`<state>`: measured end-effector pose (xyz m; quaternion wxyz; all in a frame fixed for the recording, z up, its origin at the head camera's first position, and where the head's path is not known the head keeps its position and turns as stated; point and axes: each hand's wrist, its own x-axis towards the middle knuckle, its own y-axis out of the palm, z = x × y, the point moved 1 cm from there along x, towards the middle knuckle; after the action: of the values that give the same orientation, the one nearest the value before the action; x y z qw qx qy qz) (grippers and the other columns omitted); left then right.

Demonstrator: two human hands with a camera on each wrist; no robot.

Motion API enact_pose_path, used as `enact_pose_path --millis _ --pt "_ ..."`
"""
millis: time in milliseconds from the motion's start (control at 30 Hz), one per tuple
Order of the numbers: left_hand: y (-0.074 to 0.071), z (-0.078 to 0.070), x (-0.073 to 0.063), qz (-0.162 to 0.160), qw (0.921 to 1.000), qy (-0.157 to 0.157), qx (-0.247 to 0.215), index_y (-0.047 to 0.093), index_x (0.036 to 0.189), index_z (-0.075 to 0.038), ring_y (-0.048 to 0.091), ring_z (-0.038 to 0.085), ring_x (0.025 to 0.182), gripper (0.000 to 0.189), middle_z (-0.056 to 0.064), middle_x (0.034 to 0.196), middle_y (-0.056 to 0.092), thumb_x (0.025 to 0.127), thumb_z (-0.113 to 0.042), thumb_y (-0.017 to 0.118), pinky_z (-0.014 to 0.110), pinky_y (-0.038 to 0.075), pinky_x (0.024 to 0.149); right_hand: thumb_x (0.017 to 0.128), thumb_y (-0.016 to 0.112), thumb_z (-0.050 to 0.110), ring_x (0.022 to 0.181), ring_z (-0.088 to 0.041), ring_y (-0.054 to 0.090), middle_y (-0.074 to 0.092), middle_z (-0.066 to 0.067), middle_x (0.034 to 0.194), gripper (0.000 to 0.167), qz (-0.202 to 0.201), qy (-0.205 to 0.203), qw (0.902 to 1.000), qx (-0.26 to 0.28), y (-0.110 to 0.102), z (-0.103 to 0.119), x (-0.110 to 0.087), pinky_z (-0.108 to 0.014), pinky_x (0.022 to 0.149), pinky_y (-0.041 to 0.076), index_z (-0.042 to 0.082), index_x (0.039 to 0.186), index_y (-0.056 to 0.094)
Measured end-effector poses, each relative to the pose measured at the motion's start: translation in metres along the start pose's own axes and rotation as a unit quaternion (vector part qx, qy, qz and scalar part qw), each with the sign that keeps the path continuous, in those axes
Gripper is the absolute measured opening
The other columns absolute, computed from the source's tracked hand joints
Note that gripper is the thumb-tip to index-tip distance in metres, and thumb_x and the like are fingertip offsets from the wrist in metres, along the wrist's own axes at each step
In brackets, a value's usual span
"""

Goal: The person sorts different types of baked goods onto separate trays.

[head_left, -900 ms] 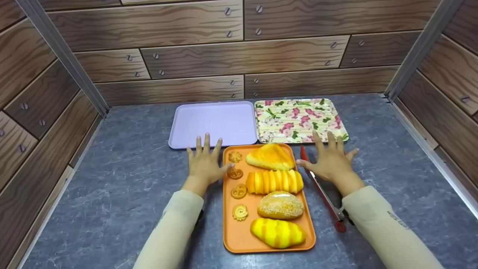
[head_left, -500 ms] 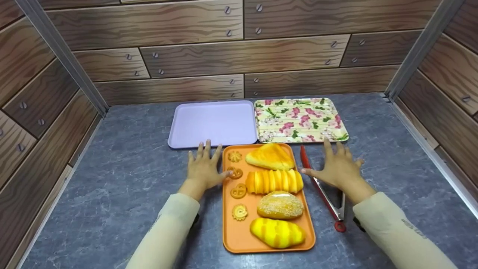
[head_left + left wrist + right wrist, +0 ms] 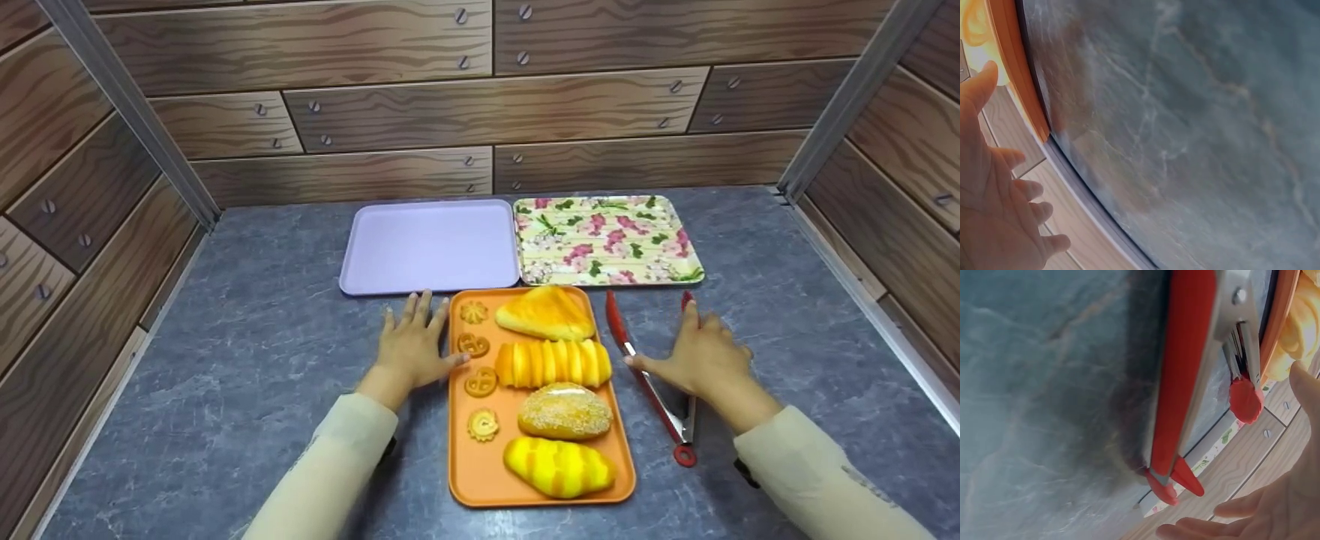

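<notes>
Grip at right (image 3: 709, 361), wide and empty, above red tongs (image 3: 1182, 374) (left grip (image 3: 409, 351) likewise, beside orange tray (image 3: 478, 474))

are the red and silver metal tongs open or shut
Open: the red and silver metal tongs form a V, red tips apart.

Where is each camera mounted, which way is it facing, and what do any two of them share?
Head: worn on the head, facing forward and down at the orange tray; left hand, right hand and sleeves show.
Left wrist: on that wrist, facing past the palm across the countertop; thumb and fingers show at left.
Right wrist: on that wrist, facing along the tongs; thumb and fingers show lower right.
Shared: head and right wrist both see tongs and right hand.
</notes>
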<state>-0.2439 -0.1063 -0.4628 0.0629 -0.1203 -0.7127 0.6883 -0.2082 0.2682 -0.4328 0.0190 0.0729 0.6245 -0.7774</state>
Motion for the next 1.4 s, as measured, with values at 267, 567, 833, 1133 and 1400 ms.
enact_pose_path --millis 267,567,833,1133,1400 --pt "0.003 0.000 -0.005 0.013 0.9998 0.008 -0.015 0.020 0.153 -0.015 0.009 0.031 0.143 0.092 0.013 0.157 0.013 0.085 -0.070 0.047 0.057 0.011 0.112 0.065 0.051 0.087 0.102 -0.062 0.044 0.028 -0.054 0.123 0.142 0.032 0.011 0.9994 -0.004 0.001 -0.009 -0.007 -0.067 0.074 0.044 -0.030 0.134 0.010" --pt "0.007 -0.001 -0.011 0.029 0.9985 0.034 -0.032 0.019 0.154 -0.015 0.010 0.031 0.143 0.090 0.013 0.157 0.013 0.086 -0.069 0.047 0.056 0.012 0.112 0.066 0.047 0.088 0.100 -0.059 0.049 0.034 -0.053 0.121 0.142 0.094 0.027 0.9952 -0.010 0.008 -0.012 -0.013 -0.065 0.078 0.044 -0.035 0.128 0.013" --pt "0.010 0.000 -0.016 0.040 0.9966 0.049 -0.053 0.019 0.153 -0.014 0.011 0.028 0.143 0.086 0.011 0.157 0.014 0.090 -0.066 0.044 0.054 0.014 0.112 0.068 0.052 0.084 0.101 -0.059 0.049 0.035 -0.054 0.119 0.141 0.087 0.022 0.9960 0.004 0.012 -0.014 -0.015 -0.062 0.080 0.045 -0.036 0.128 0.007" --pt "0.012 0.001 -0.017 0.056 0.9926 0.073 -0.078 0.018 0.152 -0.006 0.011 0.027 0.143 0.083 0.011 0.157 0.014 0.094 -0.059 0.044 0.049 0.015 0.113 0.067 0.058 0.081 0.090 -0.056 0.053 0.041 -0.050 0.106 0.137 0.059 0.023 0.9974 0.035 0.019 -0.014 -0.015 -0.061 0.075 0.047 -0.034 0.126 0.015" --pt "0.014 0.002 -0.017 0.056 0.9916 0.078 -0.086 0.016 0.153 -0.005 0.012 0.026 0.143 0.083 0.010 0.158 0.013 0.094 -0.057 0.045 0.048 0.016 0.113 0.067 0.060 0.080 0.088 -0.057 0.052 0.036 -0.052 0.108 0.139 0.034 0.027 0.9978 0.051 0.025 -0.013 -0.015 -0.062 0.075 0.047 -0.034 0.129 0.009"
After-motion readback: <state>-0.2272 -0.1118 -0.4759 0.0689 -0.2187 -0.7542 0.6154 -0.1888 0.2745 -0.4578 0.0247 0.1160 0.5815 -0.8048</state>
